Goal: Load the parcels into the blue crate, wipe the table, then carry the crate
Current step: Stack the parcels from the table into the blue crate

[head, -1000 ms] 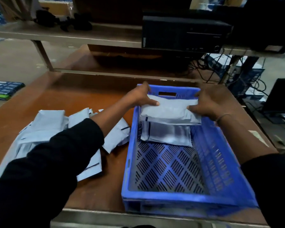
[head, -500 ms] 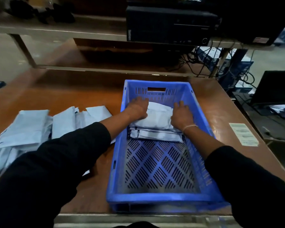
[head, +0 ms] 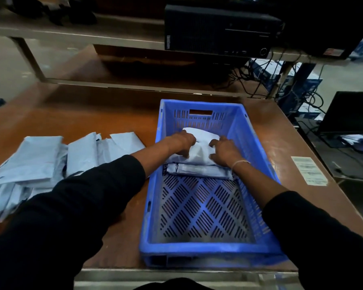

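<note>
A blue slotted crate [head: 199, 251] stands on the brown table [head: 96, 122], right of centre. In its far half lies a white parcel [head: 199, 147] on top of a grey parcel [head: 199, 170]. My left hand [head: 181, 143] and my right hand [head: 223, 150] are both down on the white parcel, fingers bent into its wrapping from either side. A heap of pale grey parcels [head: 40, 160] lies on the table to the crate's left, partly hidden by my left sleeve.
A raised shelf [head: 76, 32] crosses behind the table with a black computer case [head: 216, 30] on it. Cables [head: 260, 78] and boxes hang at the back right. A dark laptop [head: 352, 114] sits off to the right. A white label [head: 308, 170] is stuck on the table's right side.
Both hands have lowered the white parcel from above the crate down onto the grey parcel inside, then drawn closer together on it. The view has shifted slightly.
</note>
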Motion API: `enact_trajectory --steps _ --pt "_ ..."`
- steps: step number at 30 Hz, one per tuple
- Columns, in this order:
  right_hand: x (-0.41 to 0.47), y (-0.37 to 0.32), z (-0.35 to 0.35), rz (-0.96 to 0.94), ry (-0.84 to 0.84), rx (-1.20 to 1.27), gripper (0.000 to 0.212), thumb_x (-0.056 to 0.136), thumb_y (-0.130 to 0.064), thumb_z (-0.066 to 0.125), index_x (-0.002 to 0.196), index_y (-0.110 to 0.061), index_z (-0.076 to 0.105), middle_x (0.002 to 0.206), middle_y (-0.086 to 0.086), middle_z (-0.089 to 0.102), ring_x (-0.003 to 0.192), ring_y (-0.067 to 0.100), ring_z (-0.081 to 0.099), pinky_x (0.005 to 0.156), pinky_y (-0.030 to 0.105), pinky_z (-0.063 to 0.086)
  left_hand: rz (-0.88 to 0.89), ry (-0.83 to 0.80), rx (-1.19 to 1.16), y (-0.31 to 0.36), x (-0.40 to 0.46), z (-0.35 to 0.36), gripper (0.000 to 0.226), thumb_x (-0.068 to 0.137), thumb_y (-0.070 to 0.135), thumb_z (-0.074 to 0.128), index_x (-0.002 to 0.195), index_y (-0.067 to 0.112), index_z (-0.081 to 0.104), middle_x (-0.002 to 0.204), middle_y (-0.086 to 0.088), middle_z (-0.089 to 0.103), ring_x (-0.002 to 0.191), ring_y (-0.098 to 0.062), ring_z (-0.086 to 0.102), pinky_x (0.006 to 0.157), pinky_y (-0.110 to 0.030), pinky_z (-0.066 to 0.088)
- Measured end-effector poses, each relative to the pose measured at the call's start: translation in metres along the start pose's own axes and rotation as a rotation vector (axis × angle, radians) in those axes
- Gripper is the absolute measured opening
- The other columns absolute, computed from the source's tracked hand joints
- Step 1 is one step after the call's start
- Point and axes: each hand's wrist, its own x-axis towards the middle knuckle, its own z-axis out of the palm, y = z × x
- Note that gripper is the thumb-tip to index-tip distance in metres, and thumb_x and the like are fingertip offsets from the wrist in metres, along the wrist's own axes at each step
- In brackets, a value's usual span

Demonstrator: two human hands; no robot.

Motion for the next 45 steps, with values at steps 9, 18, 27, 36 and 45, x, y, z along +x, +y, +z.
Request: enact_trajectory --steps 9,18,27,36,45 --pt "0.002 -0.009 -0.026 0.017 0.127 0.242 0.06 0.08 -0.017 0.074 0.136 -0.021 0.055 0.136 0.014 0.052 0.118 0.033 0.057 0.101 0.036 0.046 0.102 0.359 -0.373 -0.024 -0.02 -0.007 0.053 0.09 0.027 0.076 0.138 0.014 0.056 0.139 -0.009 0.059 0.125 -0.027 0.057 0.101 -0.036 0.048" --pt "0.011 -0.126 -0.077 -0.143 0.293 0.807 0.02 0.081 -0.007 0.067 0.1 -0.012 0.071 0.08 0.011 0.073 0.076 0.027 0.073 0.073 0.039 0.06 -0.035 0.729 -1.336 -0.136 -0.085 0.02 0.012 0.092 -0.006 0.066 0.101 0.002 0.065 0.091 -0.016 0.065 0.075 -0.015 0.066 0.072 -0.03 0.063" --pt "0.006 -0.287 -0.045 -0.2 -0.392 0.77 0.018 0.092 -0.016 0.068 0.101 -0.002 0.06 0.081 0.018 0.061 0.059 0.022 0.057 0.053 0.027 0.049 -0.398 0.769 -1.386 -0.248 -0.161 0.069 0.009 0.094 -0.001 0.062 0.101 0.002 0.068 0.102 -0.022 0.069 0.092 -0.029 0.071 0.086 -0.032 0.062" --pt "0.003 -0.362 0.008 -0.076 -0.353 0.818 0.031 0.072 -0.014 0.086 0.089 -0.004 0.062 0.075 0.013 0.062 0.066 0.029 0.063 0.064 0.04 0.058 -0.465 0.785 -1.425 -0.292 -0.2 0.084 0.024 0.066 0.013 0.064 0.089 0.008 0.067 0.093 -0.023 0.071 0.089 -0.035 0.071 0.091 -0.052 0.059" --pt "0.032 -0.338 -0.024 0.001 -0.391 1.155 0.025 0.096 0.001 0.056 0.075 -0.011 0.056 0.077 0.006 0.058 0.064 0.015 0.056 0.048 0.021 0.052 -0.494 0.627 -1.437 -0.3 -0.197 0.08 0.048 0.083 0.037 0.082 0.106 -0.001 0.063 0.084 -0.005 0.063 0.072 -0.018 0.062 0.066 -0.031 0.051"
